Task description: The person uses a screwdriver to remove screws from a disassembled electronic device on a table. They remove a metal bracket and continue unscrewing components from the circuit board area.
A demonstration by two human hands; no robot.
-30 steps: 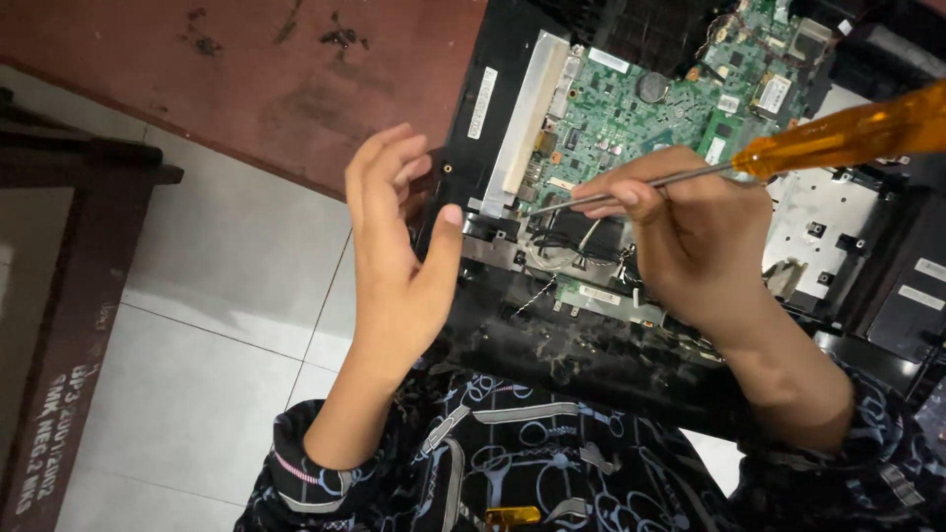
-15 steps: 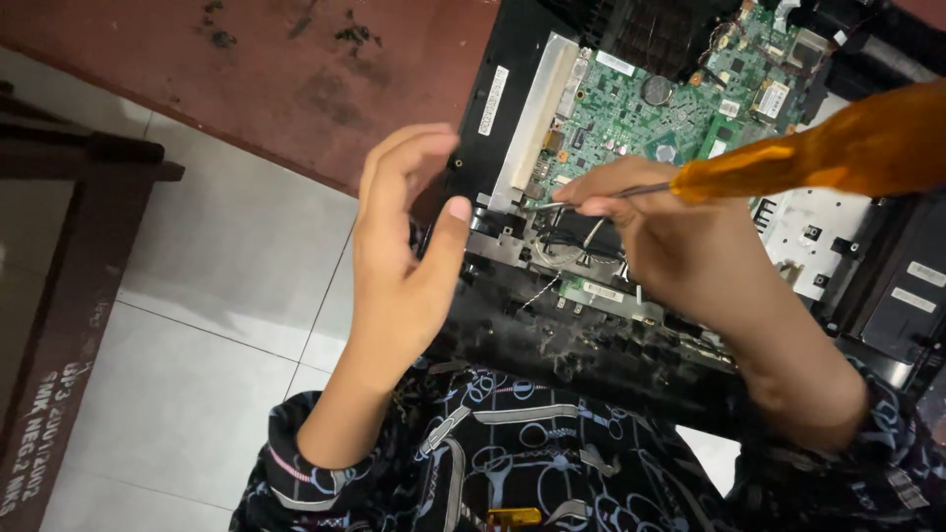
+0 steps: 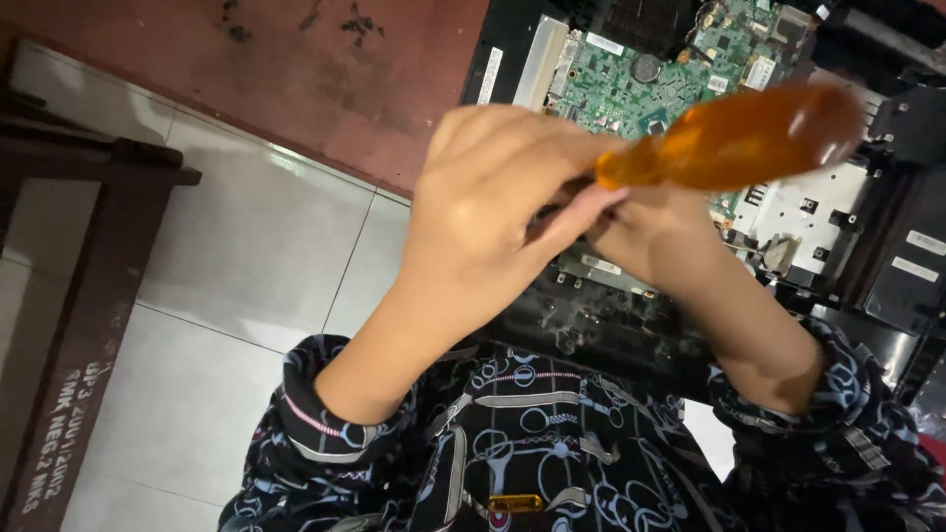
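Amber and translucent, the screwdriver handle (image 3: 734,138) now lies almost level and blurred across the head view, above the opened laptop (image 3: 631,315) that rests on the person's lap. Half a second ago its metal shaft was pointing down at the green circuit board (image 3: 631,84); now the shaft is hidden behind the hands. The left hand (image 3: 493,212) has moved in from the side and covers the right hand (image 3: 655,236), its fingers curled around the front end of the handle. The right hand is mostly hidden, so I cannot tell how its fingers are set. I judge the tool is lifted off the board and being re-gripped. A dark wooden bench (image 3: 79,246) stands on the white floor tiles (image 3: 246,256) at the left.
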